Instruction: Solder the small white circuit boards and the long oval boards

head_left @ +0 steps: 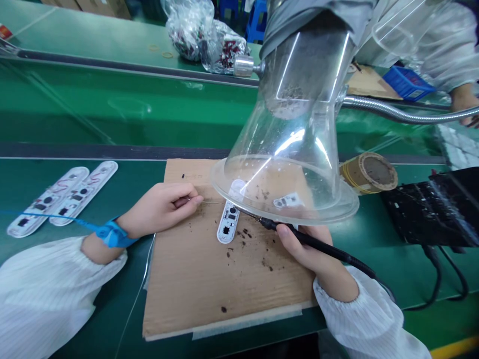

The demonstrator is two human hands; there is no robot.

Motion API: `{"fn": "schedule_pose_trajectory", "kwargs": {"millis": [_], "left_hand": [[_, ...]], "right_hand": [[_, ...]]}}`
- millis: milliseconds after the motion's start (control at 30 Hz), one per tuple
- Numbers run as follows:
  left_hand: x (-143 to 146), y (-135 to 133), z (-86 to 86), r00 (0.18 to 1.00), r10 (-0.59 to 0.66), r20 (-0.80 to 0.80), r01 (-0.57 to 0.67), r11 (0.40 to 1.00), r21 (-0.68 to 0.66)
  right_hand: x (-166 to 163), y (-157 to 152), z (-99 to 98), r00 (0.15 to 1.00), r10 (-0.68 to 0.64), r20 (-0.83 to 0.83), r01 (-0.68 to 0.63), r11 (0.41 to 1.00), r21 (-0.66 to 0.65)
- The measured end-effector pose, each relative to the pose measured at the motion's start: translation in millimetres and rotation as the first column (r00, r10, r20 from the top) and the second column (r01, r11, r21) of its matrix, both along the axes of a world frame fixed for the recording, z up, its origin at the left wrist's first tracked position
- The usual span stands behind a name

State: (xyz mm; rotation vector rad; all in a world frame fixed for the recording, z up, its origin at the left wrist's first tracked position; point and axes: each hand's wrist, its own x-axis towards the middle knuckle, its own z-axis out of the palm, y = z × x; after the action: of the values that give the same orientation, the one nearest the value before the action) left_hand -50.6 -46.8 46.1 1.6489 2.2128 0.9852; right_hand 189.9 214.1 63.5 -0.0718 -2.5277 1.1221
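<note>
My left hand [175, 207] is closed in a pinch on a thin solder wire [211, 202], whose end reaches toward a white oblong circuit board [226, 227]. A blue wrist strap [114, 234] circles that wrist. In my right hand [307, 244] is a black-handled soldering iron [292, 230], its tip pointing left at the board's middle. Whether tip and wire touch the board I cannot tell. The board lies on a scorched cardboard sheet [187, 299], its far end seen through the rim of a clear fume hood [284, 164].
Two similar boards [48, 202] lie at the left. Under the hood sits a small white piece [288, 200]. At the right are a cardboard tube [370, 172] and a black box [437, 207] with cables. Bagged parts [202, 37] rest on the raised ledge. A co-worker's hand [464, 102] shows far right.
</note>
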Motion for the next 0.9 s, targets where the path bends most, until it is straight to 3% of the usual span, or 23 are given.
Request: {"fn": "schedule_pose_trajectory", "kwargs": {"millis": [900], "left_hand": [[-0.6,0.3,-0.1,1.000,0.007,0.000,-0.007,0.999,-0.042]], "right_hand": [[-1.1,0.4,1.0,0.999,0.041,-0.034,-0.041,0.999,-0.001]]}}
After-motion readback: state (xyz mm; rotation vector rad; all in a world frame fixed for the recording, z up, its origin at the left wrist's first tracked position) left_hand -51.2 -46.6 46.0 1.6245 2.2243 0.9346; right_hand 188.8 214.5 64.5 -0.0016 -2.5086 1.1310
